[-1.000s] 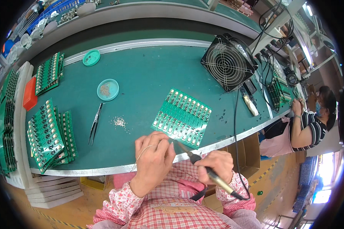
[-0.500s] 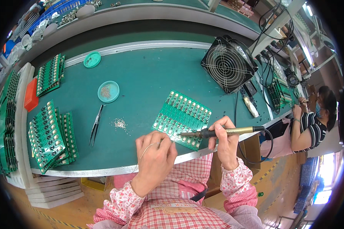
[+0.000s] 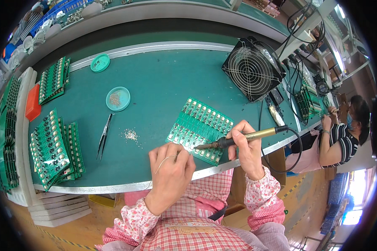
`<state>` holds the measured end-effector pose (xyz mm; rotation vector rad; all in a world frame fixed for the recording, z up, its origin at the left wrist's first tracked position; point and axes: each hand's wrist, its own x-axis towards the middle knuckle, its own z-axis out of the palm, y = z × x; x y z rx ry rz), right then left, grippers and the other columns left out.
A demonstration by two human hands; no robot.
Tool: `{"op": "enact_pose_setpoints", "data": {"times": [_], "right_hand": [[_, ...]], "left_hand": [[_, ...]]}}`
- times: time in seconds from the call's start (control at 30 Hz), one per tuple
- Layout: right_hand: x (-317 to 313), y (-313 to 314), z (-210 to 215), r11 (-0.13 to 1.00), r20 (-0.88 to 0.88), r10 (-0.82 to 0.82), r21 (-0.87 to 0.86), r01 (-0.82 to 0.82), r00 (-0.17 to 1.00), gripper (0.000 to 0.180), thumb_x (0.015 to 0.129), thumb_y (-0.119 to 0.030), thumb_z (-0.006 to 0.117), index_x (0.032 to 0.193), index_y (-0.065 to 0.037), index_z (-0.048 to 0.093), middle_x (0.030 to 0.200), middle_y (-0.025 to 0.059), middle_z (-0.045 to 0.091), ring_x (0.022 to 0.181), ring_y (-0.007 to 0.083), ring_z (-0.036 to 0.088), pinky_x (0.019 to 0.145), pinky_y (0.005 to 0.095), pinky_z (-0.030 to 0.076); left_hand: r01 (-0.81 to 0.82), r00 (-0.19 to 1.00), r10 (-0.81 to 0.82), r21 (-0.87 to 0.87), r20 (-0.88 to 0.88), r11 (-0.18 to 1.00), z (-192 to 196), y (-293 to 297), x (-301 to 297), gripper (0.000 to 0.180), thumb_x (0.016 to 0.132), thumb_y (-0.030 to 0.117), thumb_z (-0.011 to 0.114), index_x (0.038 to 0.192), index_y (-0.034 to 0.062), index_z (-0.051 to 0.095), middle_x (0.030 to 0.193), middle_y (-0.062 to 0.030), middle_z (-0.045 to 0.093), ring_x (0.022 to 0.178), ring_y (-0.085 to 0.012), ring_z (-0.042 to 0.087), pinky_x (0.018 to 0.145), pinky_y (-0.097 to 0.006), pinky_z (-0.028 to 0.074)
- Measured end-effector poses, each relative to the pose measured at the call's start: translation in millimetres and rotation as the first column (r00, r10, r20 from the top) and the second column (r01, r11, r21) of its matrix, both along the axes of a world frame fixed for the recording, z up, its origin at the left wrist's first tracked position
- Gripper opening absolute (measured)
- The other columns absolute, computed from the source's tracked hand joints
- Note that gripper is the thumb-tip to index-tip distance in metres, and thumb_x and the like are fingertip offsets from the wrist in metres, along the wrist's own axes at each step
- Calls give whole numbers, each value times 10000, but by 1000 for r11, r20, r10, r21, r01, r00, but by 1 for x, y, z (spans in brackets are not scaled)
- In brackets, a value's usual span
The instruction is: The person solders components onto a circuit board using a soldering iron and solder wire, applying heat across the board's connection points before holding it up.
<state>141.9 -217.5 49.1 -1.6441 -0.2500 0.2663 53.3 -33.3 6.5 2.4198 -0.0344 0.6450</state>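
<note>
A green circuit board panel (image 3: 200,129) with rows of small white and dark parts lies flat near the table's front edge. My right hand (image 3: 248,150) grips a soldering iron (image 3: 259,134), whose tip rests at or just above the board's lower left part. At the board's lower left corner my left hand (image 3: 171,167) is closed on a thin solder wire (image 3: 163,162), its fingertips by the iron's tip. The wire loops over the back of the fingers and trails down. Whether the tip touches a joint is too small to tell.
Left of the hands lie tweezers (image 3: 104,137), a pile of tiny parts (image 3: 131,134) and a round green dish (image 3: 117,99). Stacked circuit boards (image 3: 50,144) and an orange box (image 3: 33,103) stand farther left. A black fan (image 3: 254,69) stands back right; a co-worker (image 3: 343,134) sits beyond.
The soldering iron's handle has tilted up at its rear, and my right hand has shifted slightly with it. The tip has moved a little left. My left hand stays nearly in place.
</note>
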Motion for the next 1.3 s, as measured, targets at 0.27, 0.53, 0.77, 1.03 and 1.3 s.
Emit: {"op": "enact_pose_setpoints", "data": {"times": [0.27,0.53,0.77,1.03,1.3], "right_hand": [[0,-4,1,994,26,-110,30,109,994,211,1025,-186,531,881,-31,538,700,16,580,459,46,505,407,193,385],[8,-74,11,883,165,-438,262,389,884,257,1028,-256,501,878,-52,545,659,-8,516,439,50,445,401,202,347],[90,-123,26,702,557,-659,214,679,505,208,1033,-239,523,1035,-43,592,691,35,592,594,82,554,560,229,445],[171,-152,2,712,809,-131,-326,622,573,135,941,-185,660,1062,-123,658,909,131,713,775,295,683,697,363,520],[40,-97,-5,858,756,-388,88,506,527,79,902,-34,671,980,-18,670,898,74,678,777,131,638,689,291,526]], "left_hand": [[14,999,-11,-65,35,998,-4,3,-2,107,798,37,709,833,49,609,953,-64,640,941,-263,613,854,-397,395],[57,997,-50,-121,64,991,-2,6,-5,84,823,24,677,812,38,594,936,-79,654,911,-275,621,847,-399,414],[53,997,-49,-55,67,997,-5,8,-8,86,816,37,681,878,39,620,934,-85,652,843,-281,599,853,-424,412],[21,994,-18,-24,105,999,-1,1,-7,47,900,37,594,858,17,594,895,-111,636,849,-288,585,887,-409,386],[74,995,-74,12,68,997,2,-4,-23,44,827,70,639,870,67,643,969,-64,644,953,-268,580,908,-448,366]]}}
